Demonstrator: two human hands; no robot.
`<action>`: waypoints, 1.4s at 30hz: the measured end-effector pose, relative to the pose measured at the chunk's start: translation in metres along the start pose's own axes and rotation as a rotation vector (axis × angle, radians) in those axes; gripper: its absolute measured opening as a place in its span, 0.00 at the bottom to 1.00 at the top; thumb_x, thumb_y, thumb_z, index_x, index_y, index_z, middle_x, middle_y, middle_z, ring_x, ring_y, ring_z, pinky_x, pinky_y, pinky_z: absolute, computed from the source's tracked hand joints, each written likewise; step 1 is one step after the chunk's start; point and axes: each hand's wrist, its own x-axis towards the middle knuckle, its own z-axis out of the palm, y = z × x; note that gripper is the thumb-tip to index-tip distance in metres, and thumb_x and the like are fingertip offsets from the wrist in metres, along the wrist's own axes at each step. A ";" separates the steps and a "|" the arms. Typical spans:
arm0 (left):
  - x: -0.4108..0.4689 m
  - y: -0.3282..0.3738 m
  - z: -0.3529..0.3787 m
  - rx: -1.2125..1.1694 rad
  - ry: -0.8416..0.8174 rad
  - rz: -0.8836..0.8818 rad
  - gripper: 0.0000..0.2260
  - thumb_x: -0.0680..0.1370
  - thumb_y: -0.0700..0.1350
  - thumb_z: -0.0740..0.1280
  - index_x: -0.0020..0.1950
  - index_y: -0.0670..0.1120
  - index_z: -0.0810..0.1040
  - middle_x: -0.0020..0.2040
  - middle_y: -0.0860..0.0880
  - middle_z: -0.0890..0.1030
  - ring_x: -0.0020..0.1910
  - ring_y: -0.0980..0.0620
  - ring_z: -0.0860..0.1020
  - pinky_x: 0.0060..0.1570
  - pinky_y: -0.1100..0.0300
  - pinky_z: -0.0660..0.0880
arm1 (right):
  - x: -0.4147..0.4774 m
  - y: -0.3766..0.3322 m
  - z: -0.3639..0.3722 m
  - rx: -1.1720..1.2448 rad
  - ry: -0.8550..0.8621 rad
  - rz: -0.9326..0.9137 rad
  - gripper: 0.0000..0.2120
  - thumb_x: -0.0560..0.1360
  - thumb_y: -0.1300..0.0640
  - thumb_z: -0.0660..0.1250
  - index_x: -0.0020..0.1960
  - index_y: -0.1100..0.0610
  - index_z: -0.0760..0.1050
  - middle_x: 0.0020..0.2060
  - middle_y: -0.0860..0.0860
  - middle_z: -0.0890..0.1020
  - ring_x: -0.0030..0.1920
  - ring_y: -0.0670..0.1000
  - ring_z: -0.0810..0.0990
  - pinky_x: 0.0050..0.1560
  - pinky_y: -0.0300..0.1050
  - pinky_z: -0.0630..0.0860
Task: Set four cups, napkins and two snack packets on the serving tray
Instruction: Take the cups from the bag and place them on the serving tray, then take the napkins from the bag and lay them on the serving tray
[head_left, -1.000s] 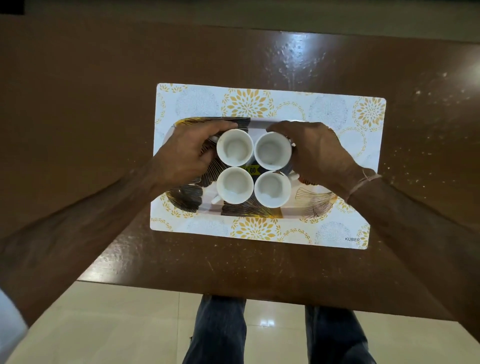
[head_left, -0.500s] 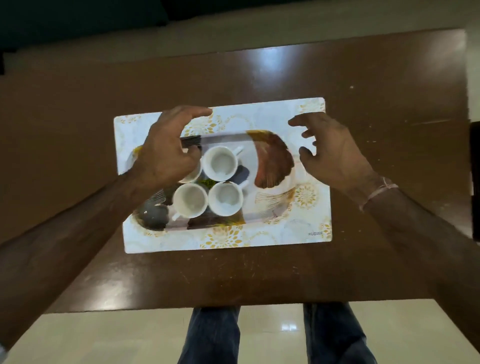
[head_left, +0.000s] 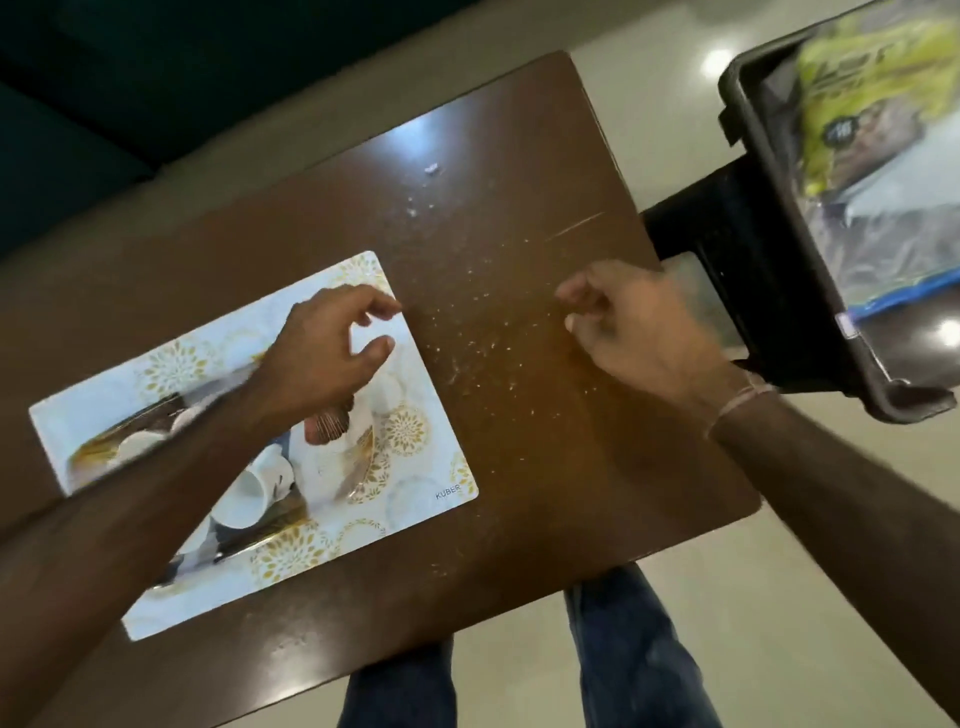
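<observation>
The patterned serving tray (head_left: 337, 467) lies on a white and gold placemat (head_left: 415, 499) at the left of the brown table. White cups (head_left: 249, 493) stand on the tray, partly hidden under my left forearm. My left hand (head_left: 327, 358) hovers above the tray's right end, fingers apart, holding nothing. My right hand (head_left: 639, 327) is over the table's right edge with fingers loosely curled and empty. A yellow-green snack packet (head_left: 862, 98) lies in a black bin (head_left: 769, 218) at the upper right, beyond my right hand.
The brown table (head_left: 519, 364) is speckled with crumbs between my hands. A clear and blue packet (head_left: 904, 244) also lies in the black bin. My legs and a pale tiled floor (head_left: 779, 597) show below the table's near edge.
Both hands have let go of the cups and moved right. The view has swung right and tilted, bringing the black bin with the packets into sight.
</observation>
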 end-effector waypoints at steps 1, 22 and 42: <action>-0.011 -0.005 -0.004 -0.003 0.035 -0.040 0.13 0.77 0.45 0.72 0.61 0.51 0.80 0.61 0.51 0.81 0.58 0.51 0.77 0.54 0.55 0.71 | -0.004 -0.004 0.008 0.033 -0.029 -0.020 0.13 0.77 0.56 0.69 0.61 0.47 0.76 0.57 0.45 0.80 0.48 0.41 0.79 0.50 0.37 0.79; -0.127 -0.086 -0.044 0.021 0.101 -0.126 0.40 0.69 0.59 0.67 0.78 0.46 0.64 0.81 0.49 0.60 0.79 0.51 0.58 0.75 0.50 0.54 | -0.025 -0.165 0.233 0.156 -0.274 -0.394 0.39 0.69 0.55 0.77 0.74 0.60 0.63 0.70 0.60 0.70 0.68 0.63 0.71 0.64 0.58 0.76; 0.137 0.268 0.121 -0.131 0.076 0.331 0.28 0.77 0.42 0.70 0.76 0.47 0.68 0.76 0.46 0.68 0.76 0.48 0.64 0.74 0.44 0.64 | -0.009 0.122 -0.096 0.094 0.482 0.065 0.25 0.74 0.55 0.72 0.68 0.57 0.71 0.73 0.55 0.69 0.72 0.57 0.68 0.72 0.57 0.69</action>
